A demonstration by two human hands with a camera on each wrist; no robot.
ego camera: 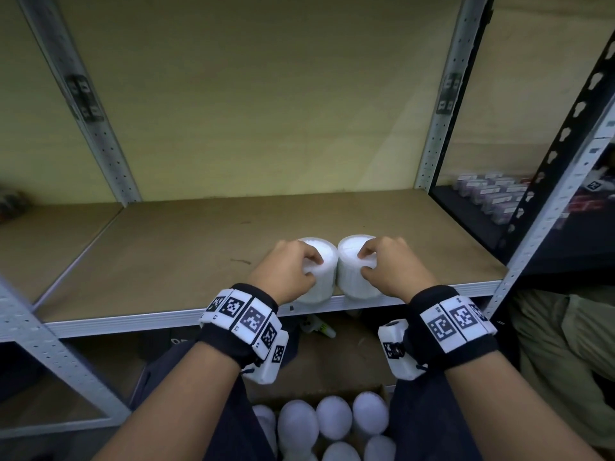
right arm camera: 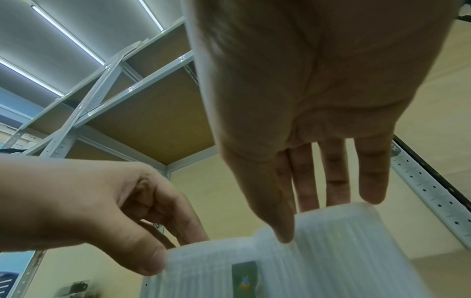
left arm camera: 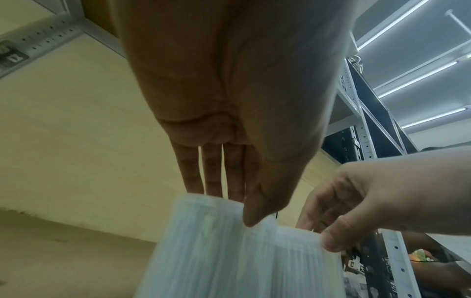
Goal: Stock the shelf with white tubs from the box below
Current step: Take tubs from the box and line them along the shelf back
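Two white ribbed tubs, left tub and right tub, stand touching at the shelf edge; left hand and right hand each grip one from above.

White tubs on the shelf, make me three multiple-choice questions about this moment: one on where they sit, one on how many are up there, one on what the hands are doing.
1. Where on the shelf board do the two tubs stand?
A. at the front edge
B. against the back wall
C. in the far left corner

2. How many white tubs are on the shelf?
A. one
B. two
C. four

3. What are the hands doing?
A. both hang free
B. only the right holds a tub
C. each holds one tub

Answers: 1 A, the left tub and right tub stand by the metal lip; 2 B, only that touching pair shows; 3 C, the left hand and right hand each pinch a tub top.
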